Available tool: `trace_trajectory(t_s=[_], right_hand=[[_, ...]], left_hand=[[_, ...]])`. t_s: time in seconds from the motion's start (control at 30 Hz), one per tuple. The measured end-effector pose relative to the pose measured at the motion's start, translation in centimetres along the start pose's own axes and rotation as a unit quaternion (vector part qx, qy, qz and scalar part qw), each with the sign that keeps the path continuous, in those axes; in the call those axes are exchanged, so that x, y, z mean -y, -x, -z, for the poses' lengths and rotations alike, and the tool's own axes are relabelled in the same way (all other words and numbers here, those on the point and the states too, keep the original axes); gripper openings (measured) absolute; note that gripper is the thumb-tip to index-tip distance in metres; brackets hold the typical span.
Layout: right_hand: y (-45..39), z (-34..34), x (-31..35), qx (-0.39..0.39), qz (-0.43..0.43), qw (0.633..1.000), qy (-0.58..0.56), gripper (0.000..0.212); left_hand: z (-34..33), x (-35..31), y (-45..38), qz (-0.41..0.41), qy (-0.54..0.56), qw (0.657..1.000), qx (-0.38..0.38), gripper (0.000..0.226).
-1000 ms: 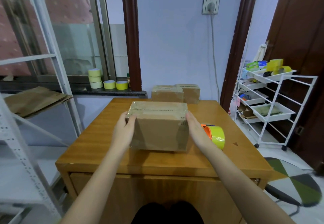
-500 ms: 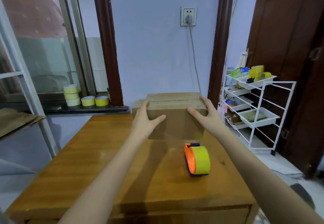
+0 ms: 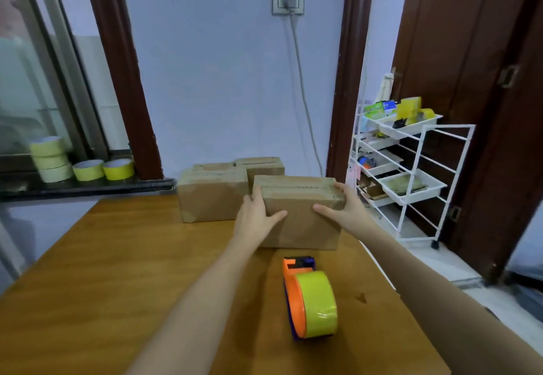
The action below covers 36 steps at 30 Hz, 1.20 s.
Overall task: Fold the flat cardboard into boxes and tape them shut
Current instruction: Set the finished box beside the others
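— Where's the box you're working on?

— At about one o'clock on the wooden table [image 3: 123, 260], toward its far edge. The taped box [image 3: 299, 216] sits flat on the tabletop, and I have it between both palms. My left hand [image 3: 257, 217] presses its left end, thumb lying across the front face and fingers curled over the top edge. My right hand [image 3: 342, 211] presses the right end the same way, thumb on the front, fingers wrapped round the upper corner. Both hands are closed on the box, not spread.

— Anything next to it?

— Two more closed boxes. The nearer finished box [image 3: 213, 198] stands at eleven o'clock of mine, just beside it; I can't tell whether they touch. The rear box [image 3: 261, 167] is behind, close to the wall.

— And the tape?

— The tape dispenser [image 3: 310, 301], orange with a yellow-green roll, stands on the table at six o'clock from the box, between my forearms, apart from both hands. Spare tape rolls [image 3: 82, 164] sit on the window ledge at nine o'clock. A white wire rack [image 3: 411, 166] stands on the floor at three o'clock.
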State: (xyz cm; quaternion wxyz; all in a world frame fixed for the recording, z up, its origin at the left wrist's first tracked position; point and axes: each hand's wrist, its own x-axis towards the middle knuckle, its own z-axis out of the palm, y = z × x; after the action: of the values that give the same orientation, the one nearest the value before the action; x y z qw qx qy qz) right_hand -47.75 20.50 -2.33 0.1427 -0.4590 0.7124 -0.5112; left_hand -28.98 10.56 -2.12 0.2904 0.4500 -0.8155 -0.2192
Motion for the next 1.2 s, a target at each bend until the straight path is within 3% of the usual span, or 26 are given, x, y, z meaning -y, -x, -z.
trace_trajectory(t_s=[0.2,0.3,0.43,0.5,0.83,1.03,1.2], right_hand=[[-2.6,-1.5,-1.6,-0.023,0.03,0.999,-0.007,0.085],[-3.6,-2.1,-2.7,-0.066,0.085,0.982,0.153,0.08],[-4.2,-2.8,-3.8,-0.095,0.217,0.9,0.366,0.078],[-4.8,-3.1,-4.2,-0.101,0.221,0.879,0.411,0.082],[-6.5,-5.8,-4.3,-0.134,0.209,0.876,0.413,0.085],[-7.4,-6.6,-4.2,-0.15,0.201,0.86,0.444,0.091],[-8.0,-7.0,-4.1,-0.149,0.188,0.854,0.462,0.093]], left_hand=[[-1.5,0.8,-2.4,0.004,-0.032,0.999,-0.018,0.089],[-1.8,0.7,-3.3,-0.054,-0.237,0.968,-0.071,0.08],[-2.2,0.7,-4.8,-0.185,-0.38,0.902,-0.086,0.077],[-2.4,0.7,-5.6,-0.189,-0.386,0.899,-0.08,0.077],[-2.0,1.7,-7.8,-0.176,-0.344,0.922,-0.037,0.073],[-1.8,1.7,-8.8,-0.168,-0.372,0.913,-0.022,0.075],[-1.7,1.3,-9.7,-0.171,-0.43,0.886,-0.01,0.073]])
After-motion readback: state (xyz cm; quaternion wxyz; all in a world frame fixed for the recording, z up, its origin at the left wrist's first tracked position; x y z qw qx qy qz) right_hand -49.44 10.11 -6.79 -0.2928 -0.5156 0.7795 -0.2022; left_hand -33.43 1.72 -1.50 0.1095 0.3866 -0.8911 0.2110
